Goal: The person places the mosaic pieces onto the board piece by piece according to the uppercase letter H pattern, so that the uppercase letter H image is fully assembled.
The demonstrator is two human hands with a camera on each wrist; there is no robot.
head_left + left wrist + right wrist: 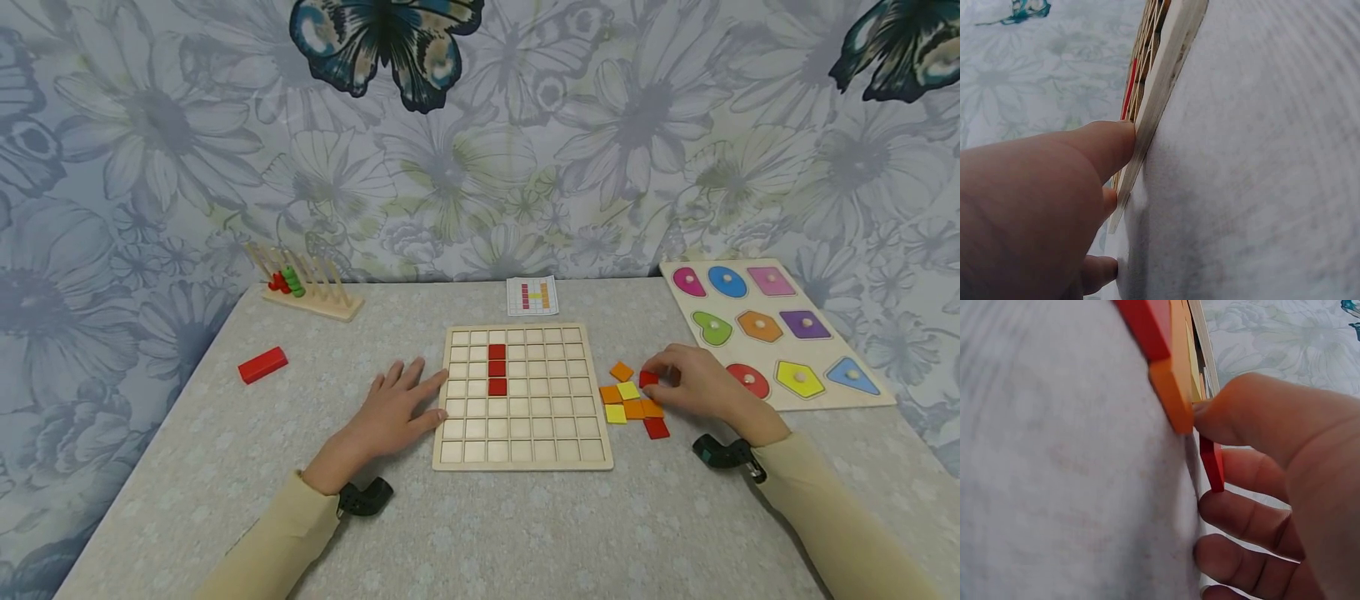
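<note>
A wooden grid board [523, 467] lies flat in the middle of the table, with three red square tiles [497, 368] stacked in one column of its cells. Fingers spread, my left hand [393, 408] rests at the board's left edge; thumb and index fingertip touch its side in the left wrist view. To the right of the board, my right hand [693, 383] pinches a red tile [1212, 464] between thumb and fingers. Beside it lies a loose group of orange tiles [633, 409], yellow tiles [616, 414] and another red tile [657, 428].
A small pattern card [532, 296] lies behind the board. At the back left stands a wooden peg rack [315, 302] with red and green beads, a red block [262, 365] in front of it. A shape puzzle board [813, 333] lies at the right, under my right wrist's far side.
</note>
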